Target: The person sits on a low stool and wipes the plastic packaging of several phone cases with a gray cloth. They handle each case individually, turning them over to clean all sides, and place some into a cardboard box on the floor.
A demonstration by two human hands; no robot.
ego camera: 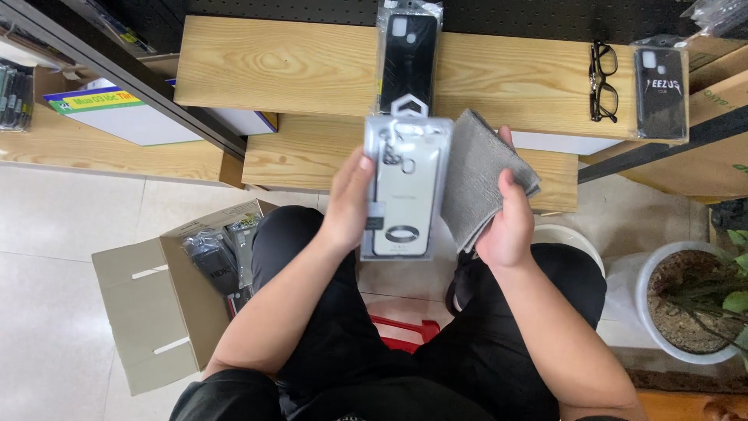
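My left hand (pixel 349 204) grips the left edge of a white phone case in a clear plastic package (pixel 407 191), held upright in front of me. My right hand (pixel 508 222) holds a folded grey cloth (pixel 477 175) right beside the package's right edge. Behind them, a black phone case in clear packaging (pixel 407 58) lies on the upper wooden shelf (pixel 273 66). I am seated, my knees in black trousers below the hands.
An open cardboard box (pixel 160 312) with several packaged cases stands on the tiled floor at my left. Black glasses (pixel 602 82) and another dark packaged case (pixel 660 90) rest on the shelf's right end. A white plant pot (pixel 686 300) stands at right. A red stool (pixel 405 331) shows below.
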